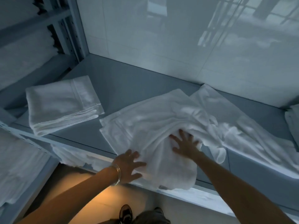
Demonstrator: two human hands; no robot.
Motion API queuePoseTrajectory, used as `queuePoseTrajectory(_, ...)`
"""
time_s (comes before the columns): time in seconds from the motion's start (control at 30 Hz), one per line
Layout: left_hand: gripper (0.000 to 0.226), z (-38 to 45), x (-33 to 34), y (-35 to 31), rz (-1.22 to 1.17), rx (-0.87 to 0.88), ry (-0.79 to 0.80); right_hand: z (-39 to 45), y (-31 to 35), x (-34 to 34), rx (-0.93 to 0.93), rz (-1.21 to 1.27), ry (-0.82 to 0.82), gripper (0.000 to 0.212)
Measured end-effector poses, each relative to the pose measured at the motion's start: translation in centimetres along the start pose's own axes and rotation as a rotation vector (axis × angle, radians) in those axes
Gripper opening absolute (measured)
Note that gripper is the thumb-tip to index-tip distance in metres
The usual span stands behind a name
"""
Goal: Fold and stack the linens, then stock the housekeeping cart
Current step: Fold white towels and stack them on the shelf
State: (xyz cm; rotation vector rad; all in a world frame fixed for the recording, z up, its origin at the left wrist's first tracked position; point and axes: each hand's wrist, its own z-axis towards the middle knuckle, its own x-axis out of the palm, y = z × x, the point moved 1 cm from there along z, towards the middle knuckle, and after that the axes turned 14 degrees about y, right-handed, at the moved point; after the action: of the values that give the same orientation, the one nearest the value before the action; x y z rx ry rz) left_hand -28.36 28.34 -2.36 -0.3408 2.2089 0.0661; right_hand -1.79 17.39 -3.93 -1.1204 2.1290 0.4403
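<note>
While both the left hand (129, 165) and right hand (184, 143) press spread, flat fingers on the loose white towel (145, 126) at lower centre, its edge overhangs the shelf (123, 83) and may slide off, well apart from the folded stack (61, 104) at left.

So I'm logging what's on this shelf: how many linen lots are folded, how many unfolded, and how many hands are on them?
Folded stack: 1
Unfolded linen under the left hand and right hand: 1
Loose linen behind it: 1
Hands: 2
Total: 5
</note>
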Motion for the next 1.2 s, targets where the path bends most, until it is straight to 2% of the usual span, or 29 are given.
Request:
queuePoseTrajectory(0.07, 0.058, -0.9, 0.3, -2.1, -0.085, 0.009, 0.015, 1.3, 0.4, -1.8, -0.051, -0.076, 0.011, 0.067)
queuePoseTrajectory(0.1, 0.061, -1.0, 0.6, -3.1, -0.103, 0.074, 0.062, 2.0, 0.9, -2.6, -0.079, -0.105, 0.020, 0.068)
queuePoseTrajectory(0.17, 0.064, -0.3, 1.5, -4.3, -0.037, 0.193, -0.005, 3.4, 2.3, -3.8, -0.143, -0.166, 0.039, 0.068)
queuePoseTrajectory(0.23, 0.051, 0.7, 0.8, -3.3, -0.171, 0.161, -0.049, 4.7, 3.9, -5.2, -0.219, -0.248, 0.043, 0.069)
queuePoseTrajectory(0.3, 0.042, 1.1, -0.3, -1.5, -0.229, 0.034, -0.195, 5.7, 5.2, -6.4, -0.300, -0.311, 0.036, 0.070)
queuePoseTrajectory(0.37, 0.063, 1.5, -1.0, 0.4, -0.309, -0.160, -0.265, 6.2, 5.2, -7.1, -0.344, -0.326, 0.012, 0.072)
queuePoseTrajectory(0.4, 0.069, 1.5, -0.6, 1.2, -0.303, -0.249, -0.204, 6.3, 4.6, -7.3, -0.349, -0.324, -0.004, 0.071)
queuePoseTrajectory(0.47, 0.069, 1.3, 0.1, 2.1, -0.331, -0.279, -0.027, 6.2, 2.3, -7.7, -0.322, -0.267, -0.033, 0.065)
queuePoseTrajectory(0.53, 0.075, 1.9, 0.3, 1.1, -0.285, -0.212, 0.022, 6.1, -1.2, -7.7, -0.255, -0.171, -0.013, 0.061)
queuePoseTrajectory(0.63, 0.078, 3.9, -0.4, -1.7, -0.224, -0.116, 0.079, 5.4, -7.1, -5.5, -0.166, -0.110, 0.031, 0.074)
queuePoseTrajectory(0.73, 0.074, 6.0, -1.6, -3.7, -0.171, -0.101, 0.045, 3.9, -11.7, -1.6, -0.008, -0.031, -0.030, 0.079)
queuePoseTrajectory(0.87, 0.070, 8.9, -3.0, -4.1, -0.148, -0.072, 0.034, -0.6, -11.1, 0.9, 0.178, 0.019, -0.074, 0.070)
queuePoseTrajectory(0.93, 0.071, 9.8, -3.8, -3.3, -0.139, -0.058, 0.008, -2.7, -9.4, 1.6, 0.154, 0.064, -0.105, 0.069)
queuePoseTrajectory(1.07, 0.069, 8.5, -4.9, -1.2, -0.069, 0.019, 0.009, -7.5, -8.2, 5.3, -0.126, 0.113, -0.246, 0.054)
queuePoseTrajectory(1.13, 0.070, 6.5, -4.0, -0.3, 0.090, 0.159, -0.129, -9.2, -8.5, 7.6, -0.201, 0.077, -0.284, 0.057)
queuePoseTrajectory(1.2, 0.077, 4.8, -2.0, 0.9, 0.201, 0.226, -0.151, -9.8, -8.7, 8.8, -0.181, 0.079, -0.235, 0.064)
